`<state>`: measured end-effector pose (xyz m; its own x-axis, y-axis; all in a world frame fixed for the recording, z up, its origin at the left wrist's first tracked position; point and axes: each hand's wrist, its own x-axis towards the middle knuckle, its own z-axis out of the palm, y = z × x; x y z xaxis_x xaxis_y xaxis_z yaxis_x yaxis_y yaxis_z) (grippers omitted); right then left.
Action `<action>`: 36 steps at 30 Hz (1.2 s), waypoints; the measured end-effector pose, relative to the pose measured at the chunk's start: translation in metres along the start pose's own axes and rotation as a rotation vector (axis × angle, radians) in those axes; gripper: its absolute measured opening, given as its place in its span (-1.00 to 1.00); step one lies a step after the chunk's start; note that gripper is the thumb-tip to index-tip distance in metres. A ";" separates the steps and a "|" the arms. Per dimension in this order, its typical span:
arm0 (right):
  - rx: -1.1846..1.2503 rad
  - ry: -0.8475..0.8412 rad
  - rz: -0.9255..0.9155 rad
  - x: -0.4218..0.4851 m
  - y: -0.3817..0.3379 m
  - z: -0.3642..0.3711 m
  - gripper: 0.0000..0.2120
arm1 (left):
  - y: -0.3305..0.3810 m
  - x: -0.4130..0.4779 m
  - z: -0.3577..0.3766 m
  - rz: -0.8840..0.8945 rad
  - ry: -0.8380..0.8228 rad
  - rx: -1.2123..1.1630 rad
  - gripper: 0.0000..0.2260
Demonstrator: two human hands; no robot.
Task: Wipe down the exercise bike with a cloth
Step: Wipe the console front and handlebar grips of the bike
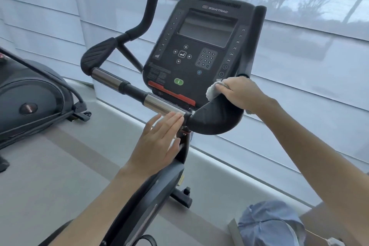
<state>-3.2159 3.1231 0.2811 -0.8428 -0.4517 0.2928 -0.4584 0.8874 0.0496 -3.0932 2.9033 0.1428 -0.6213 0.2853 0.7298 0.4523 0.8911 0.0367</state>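
Both hands are on the bike (199,50), at the handlebar. R hand (237,92) is clenched around a white cloth (212,92), pressing it onto the top of the R elbow pad (215,118), just below the console (201,46). Cloth pokes out from under the thumb side, bunched; a scrap also shows behind the wrist. L hand (159,142) is released, fingers (169,122) straight and together, palm flat, tips touching the chrome grip (161,106) where it meets the R pad. It grasps nothing.

Console screen is dark; green button (178,81) sits low center, red strip (171,94) under it, keypad (206,58) to the R of the arrow keys. L pad (97,54) and L upright bar (148,10) are well apart from both hands. R upright bar (257,38) rises just behind the R hand.

Another machine (34,102) stands on the floor (50,175) to the L. Blue cap (271,223) lies low R. Sheer blinds (299,46) cover the windows behind.
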 end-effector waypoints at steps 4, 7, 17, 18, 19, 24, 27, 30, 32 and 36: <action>-0.115 0.070 -0.104 -0.007 -0.017 0.005 -0.61 | -0.013 -0.006 -0.003 -0.066 0.048 0.021 -0.61; -0.145 0.081 -0.160 -0.015 -0.034 0.011 -0.58 | -0.028 -0.004 -0.006 -0.068 0.018 0.043 -0.60; 0.823 0.287 0.202 -0.045 -0.074 0.009 -0.73 | -0.094 0.012 -0.021 -0.087 -0.072 0.066 -0.54; 0.824 0.285 0.202 -0.047 -0.072 0.005 -0.72 | -0.100 0.013 -0.021 -0.088 -0.087 0.067 -0.53; 0.758 0.210 0.159 -0.048 -0.073 0.002 -0.69 | -0.105 0.012 -0.020 -0.087 -0.103 0.066 -0.53; 0.026 -0.203 -0.021 -0.028 -0.104 0.017 -0.72 | -0.121 0.008 -0.014 -0.033 -0.128 0.052 -0.53; 0.100 -0.204 0.025 -0.010 -0.127 0.022 -0.75 | -0.130 0.007 -0.014 -0.002 -0.102 0.043 -0.56; 0.258 -0.256 0.025 0.013 -0.139 0.026 -0.73 | -0.142 0.004 -0.015 0.000 -0.088 0.067 -0.58; 0.378 -0.298 0.056 0.032 -0.147 0.029 -0.73 | -0.148 0.001 -0.016 0.003 -0.085 0.066 -0.57; 0.515 -0.352 0.077 0.062 -0.157 0.034 -0.73 | -0.156 0.000 -0.017 0.007 -0.085 0.049 -0.57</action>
<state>-3.2055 2.9529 0.2588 -0.8811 -0.4692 -0.0590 -0.3956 0.7999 -0.4513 -3.1530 2.7580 0.1486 -0.6713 0.3184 0.6693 0.4262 0.9046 -0.0028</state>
